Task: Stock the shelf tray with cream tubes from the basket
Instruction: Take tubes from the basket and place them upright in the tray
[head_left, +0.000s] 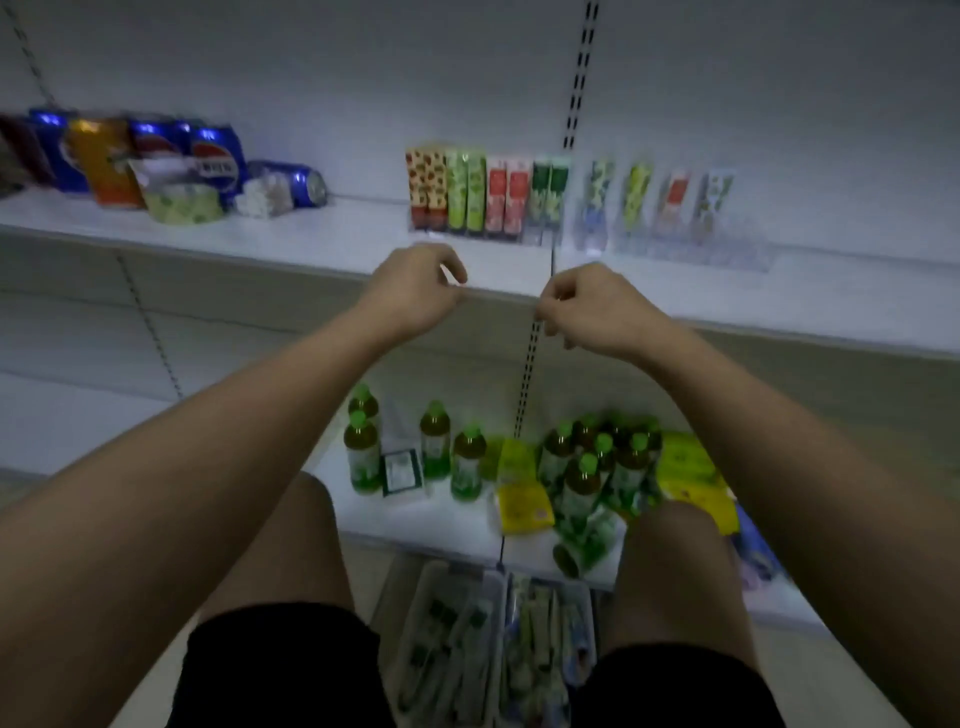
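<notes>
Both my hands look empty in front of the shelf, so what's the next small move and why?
Probably lower one hand, say the right hand, to the basket between your knees and take a tube. Both it and the left hand hold nothing, and the right tray has open slots.

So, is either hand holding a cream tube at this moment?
No: the left hand and the right hand hang loosely curled in front of the shelf edge with no tube in them.
</notes>
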